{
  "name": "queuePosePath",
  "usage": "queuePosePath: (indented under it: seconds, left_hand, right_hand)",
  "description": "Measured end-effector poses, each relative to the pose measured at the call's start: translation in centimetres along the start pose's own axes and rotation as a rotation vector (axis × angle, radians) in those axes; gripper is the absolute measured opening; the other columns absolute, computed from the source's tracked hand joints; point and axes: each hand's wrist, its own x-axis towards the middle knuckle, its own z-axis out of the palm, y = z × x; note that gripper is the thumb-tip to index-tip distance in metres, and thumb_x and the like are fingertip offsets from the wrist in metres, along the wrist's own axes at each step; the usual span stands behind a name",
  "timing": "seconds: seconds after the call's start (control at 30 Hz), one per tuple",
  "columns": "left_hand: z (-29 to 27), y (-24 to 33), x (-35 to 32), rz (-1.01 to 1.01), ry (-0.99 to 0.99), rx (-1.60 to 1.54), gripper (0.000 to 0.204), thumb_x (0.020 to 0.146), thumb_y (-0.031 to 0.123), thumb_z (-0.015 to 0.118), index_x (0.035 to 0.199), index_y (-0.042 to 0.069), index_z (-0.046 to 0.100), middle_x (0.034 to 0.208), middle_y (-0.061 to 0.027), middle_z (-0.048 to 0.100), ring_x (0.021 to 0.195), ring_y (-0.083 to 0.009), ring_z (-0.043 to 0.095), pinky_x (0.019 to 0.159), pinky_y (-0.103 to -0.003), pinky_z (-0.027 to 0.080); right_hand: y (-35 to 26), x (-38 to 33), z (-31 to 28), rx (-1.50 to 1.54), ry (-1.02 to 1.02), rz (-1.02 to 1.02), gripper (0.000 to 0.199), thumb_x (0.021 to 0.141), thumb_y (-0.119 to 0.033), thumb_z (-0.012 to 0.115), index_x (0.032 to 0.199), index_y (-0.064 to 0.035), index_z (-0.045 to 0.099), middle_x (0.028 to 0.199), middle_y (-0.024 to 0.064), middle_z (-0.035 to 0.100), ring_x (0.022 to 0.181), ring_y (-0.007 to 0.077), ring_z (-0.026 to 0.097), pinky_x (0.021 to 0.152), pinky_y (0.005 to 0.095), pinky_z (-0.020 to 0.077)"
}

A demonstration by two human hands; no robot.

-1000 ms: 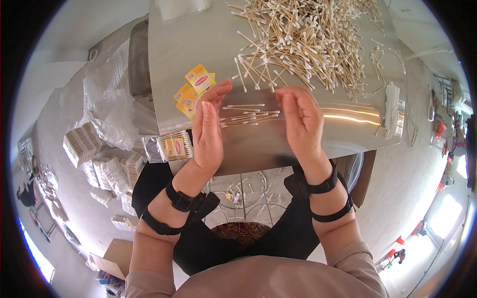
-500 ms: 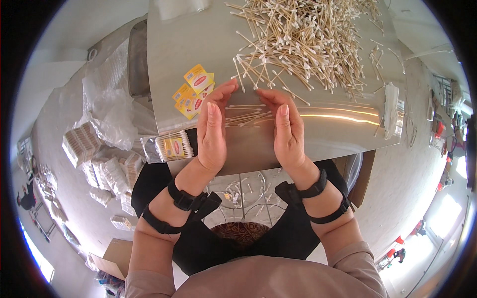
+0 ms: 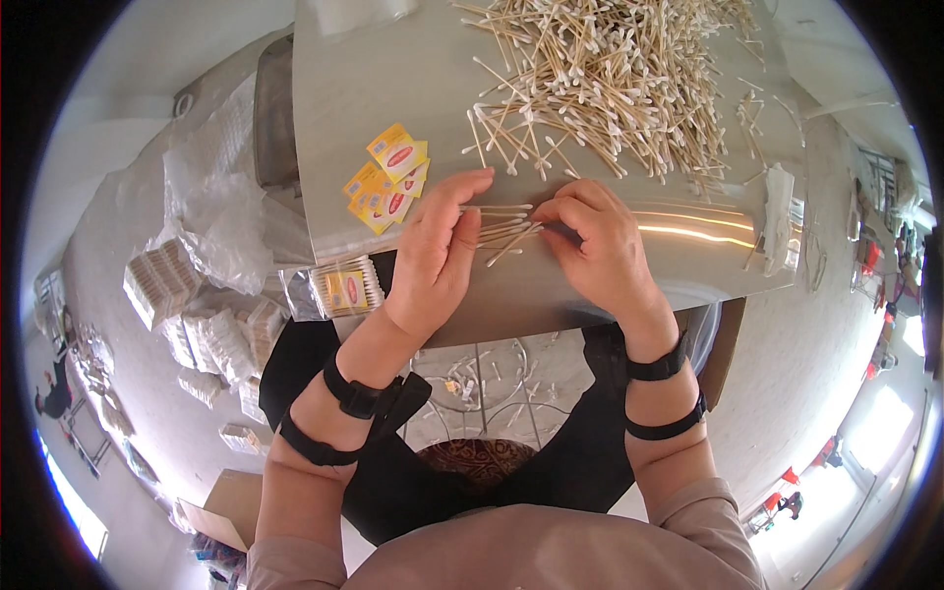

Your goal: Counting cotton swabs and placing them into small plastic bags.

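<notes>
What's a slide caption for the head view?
Two hands, left hand and right hand, gather a small bundle of cotton swabs on a table.

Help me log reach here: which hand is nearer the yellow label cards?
Left. The left hand lies just right of the yellow label cards, its fingertips almost beside them. The right hand sits farther right, beyond the small swab bundle.

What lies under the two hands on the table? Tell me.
A small bundle of cotton swabs lies on the table between the left hand and the right hand. Only the swabs in the gap show; the palms hide any others.
</notes>
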Motion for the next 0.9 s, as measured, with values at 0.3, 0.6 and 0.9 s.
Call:
queuePosePath:
  seconds: [0.3,0.6,0.9]
  left_hand:
    - [0.2,0.1,-0.3,-0.091,-0.045,-0.065,0.026,0.104,0.007,0.049,0.128,0.000,0.056,0.113,-0.0156,0.065,0.104,-0.0283,0.065,0.089,-0.035,0.051]
    - [0.5,-0.4,-0.5,-0.251,0.061,-0.489,0.038,0.111,0.025,0.035,0.130,-0.002,0.054,0.129,-0.0129,0.062,0.119,-0.0229,0.060,0.107,-0.036,0.043]
    - [0.8,-0.4,-1.0,-0.271,0.058,-0.590,0.044,0.112,0.032,0.031,0.134,-0.002,0.049,0.136,-0.0151,0.057,0.127,-0.0256,0.054,0.113,-0.040,0.038]
  right_hand:
    - [0.4,0.0,0.5,-0.128,0.004,-0.061,0.012,0.075,-0.001,0.073,0.084,-0.0083,0.068,0.085,0.0056,0.061,0.083,0.0295,0.062,0.071,0.0408,0.0516]
    - [-1.4,-1.1,-0.3,-0.034,-0.123,-0.053,0.012,0.073,-0.002,0.072,0.079,-0.0068,0.062,0.082,0.0072,0.059,0.080,0.0301,0.061,0.066,0.0407,0.0506]
    - [-1.2,-1.6,1.7,-0.113,-0.047,-0.009,0.011,0.076,-0.005,0.071,0.083,-0.0058,0.062,0.084,0.0084,0.061,0.082,0.0306,0.062,0.069,0.0400,0.0528]
